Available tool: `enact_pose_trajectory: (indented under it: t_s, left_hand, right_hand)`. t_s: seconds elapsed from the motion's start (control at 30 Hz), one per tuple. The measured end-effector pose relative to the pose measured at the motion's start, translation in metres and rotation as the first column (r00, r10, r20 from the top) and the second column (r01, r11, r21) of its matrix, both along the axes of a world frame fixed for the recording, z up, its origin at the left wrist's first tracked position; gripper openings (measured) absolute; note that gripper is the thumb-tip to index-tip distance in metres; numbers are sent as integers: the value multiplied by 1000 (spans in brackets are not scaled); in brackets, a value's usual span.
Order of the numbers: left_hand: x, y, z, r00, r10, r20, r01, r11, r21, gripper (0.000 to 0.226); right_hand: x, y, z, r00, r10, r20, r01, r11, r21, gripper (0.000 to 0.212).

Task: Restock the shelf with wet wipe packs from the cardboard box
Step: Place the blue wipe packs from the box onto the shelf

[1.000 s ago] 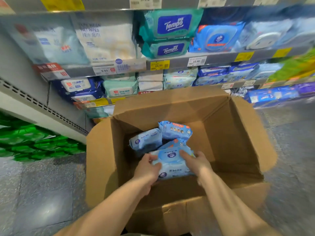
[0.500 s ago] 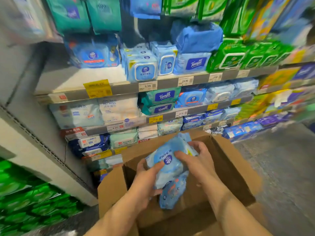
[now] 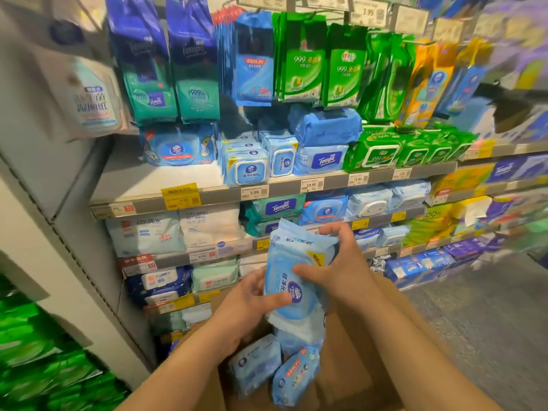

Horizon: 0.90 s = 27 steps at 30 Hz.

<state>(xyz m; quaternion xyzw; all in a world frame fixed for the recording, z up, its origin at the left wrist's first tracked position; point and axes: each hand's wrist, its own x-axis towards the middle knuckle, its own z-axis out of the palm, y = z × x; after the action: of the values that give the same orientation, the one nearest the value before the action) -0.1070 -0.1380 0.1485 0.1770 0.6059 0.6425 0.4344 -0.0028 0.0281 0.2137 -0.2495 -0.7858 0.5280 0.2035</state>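
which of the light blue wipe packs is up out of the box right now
The light blue wet wipe pack with the round dark blue logo, gripped upright between the left hand and right hand. Two other blue packs lie in the brown cardboard box.

- Pale blue soft plastic wet wipe pack (image 3: 292, 280): darker blue oval lid, white flower logo, yellow corner patch.
- Plain brown cardboard box (image 3: 350, 366).
- Light blue packs in the box (image 3: 255, 363); one (image 3: 296, 372) bears a red label.
- Grey metal shelf (image 3: 154, 182) with a yellow price tag (image 3: 180, 195).
- Bright green hanging pouches (image 3: 305, 63) with white lettering.
- Speckled grey floor (image 3: 474, 315).
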Motion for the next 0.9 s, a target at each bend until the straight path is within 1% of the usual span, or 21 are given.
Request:
enact_pose_trajectory:
  t_s: [0.07,0.17,0.27,0.43,0.53,0.57,0.67,0.73,0.77,0.83,0.9]
  left_hand:
    - [3,3,16,997,-62,-50,64,997,38,49]
    - [5,8,29,993,-95,-72,103,988,114,58]
    - [7,14,33,996,-31,-79,45,981,188,67]
    - [10,14,39,997,68,-45,-51,950,309,69]
    - [13,12,42,978,206,-14,-190,925,329,72]
    - [13,11,43,962,272,13,-261,909,326,72]
    - [7,3,48,887,446,119,-459,828,322,70]
    - [1,-3,51,847,509,153,-528,773,351,68]
    - [-2,-6,54,823,540,179,-565,739,367,65]
    - [-10,-11,60,775,576,262,-631,671,390,61]
    - [-18,-13,63,758,560,334,-652,635,416,59]
  right_hand:
    - [4,3,7,998,66,-15,-66,998,-15,75]
    - [6,6,15,983,177,-51,-181,980,-78,81]
    - [3,9,20,968,235,-91,-243,966,-93,86]
    - [-12,10,21,937,294,-186,-319,941,-117,102]
    - [-21,6,16,937,284,-204,-317,936,-155,113]
    - [-22,4,15,940,282,-193,-315,935,-165,112]
    - [-21,1,7,959,256,-124,-276,942,-189,96]
    - [-22,-2,-4,974,189,-124,-218,933,-286,86]
    - [-23,-6,-10,979,168,-118,-199,914,-354,83]
    - [-30,-18,-16,977,186,-100,-212,846,-490,83]
    - [-43,-32,-16,951,252,-179,-309,738,-600,89]
